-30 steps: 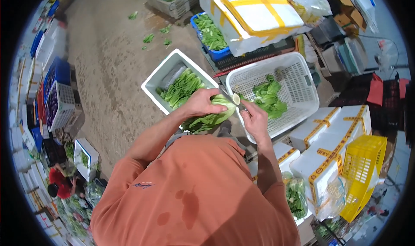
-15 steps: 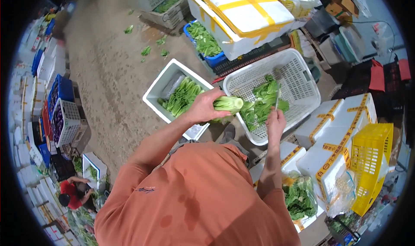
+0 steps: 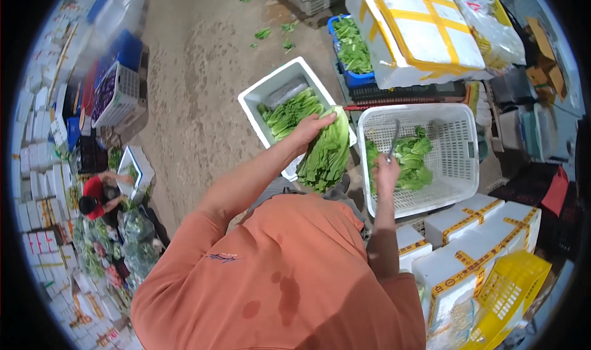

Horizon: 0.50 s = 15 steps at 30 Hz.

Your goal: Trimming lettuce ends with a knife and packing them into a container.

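Note:
A head of romaine lettuce (image 3: pixel 325 153) hangs from my left hand (image 3: pixel 311 131), leaves pointing down and its pale base up. My fingers close round it beside the white foam box (image 3: pixel 247 100), where more lettuce heads (image 3: pixel 294 113) lie beneath a clear plastic bag. Over the white plastic basket (image 3: pixel 452 159), my right hand (image 3: pixel 386 170) grips a knife (image 3: pixel 394 137), its thin blade pointing away from me. Loose green leaves (image 3: pixel 414 159) lie in that basket below the knife.
Taped foam boxes (image 3: pixel 480 239) and a yellow crate (image 3: pixel 506 294) stand at the right. Behind the basket are a large taped foam box (image 3: pixel 425 27) and a blue crate of greens (image 3: pixel 353 48). Leaf scraps (image 3: pixel 263 33) dot the floor. Far left, a person in red (image 3: pixel 95 196) bends over a box.
The lettuce has turned from lying sideways, base toward the knife, to hanging leaves-down nearer the foam box. My right hand still holds the knife over the basket. The whole view has swung left.

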Tool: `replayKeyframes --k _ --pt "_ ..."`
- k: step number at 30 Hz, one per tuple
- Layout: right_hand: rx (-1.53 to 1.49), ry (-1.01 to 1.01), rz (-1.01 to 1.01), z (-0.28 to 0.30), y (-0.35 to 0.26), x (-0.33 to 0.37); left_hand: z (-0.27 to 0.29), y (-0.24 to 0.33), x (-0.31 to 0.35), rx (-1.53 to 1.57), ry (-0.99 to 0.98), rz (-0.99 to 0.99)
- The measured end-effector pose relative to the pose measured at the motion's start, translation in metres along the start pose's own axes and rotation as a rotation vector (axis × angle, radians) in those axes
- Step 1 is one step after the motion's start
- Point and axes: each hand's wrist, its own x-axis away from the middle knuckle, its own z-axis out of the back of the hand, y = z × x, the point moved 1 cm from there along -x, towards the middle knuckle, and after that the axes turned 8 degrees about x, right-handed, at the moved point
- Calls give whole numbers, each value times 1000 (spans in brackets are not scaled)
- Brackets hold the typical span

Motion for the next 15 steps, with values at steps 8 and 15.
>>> replayKeyframes --k 8,15 --pt "-178 -460 121 -85 -41 -34 15 6 21 77 -158 85" --pt "-699 -697 -346 -158 -62 8 128 0 -17 -40 1 165"
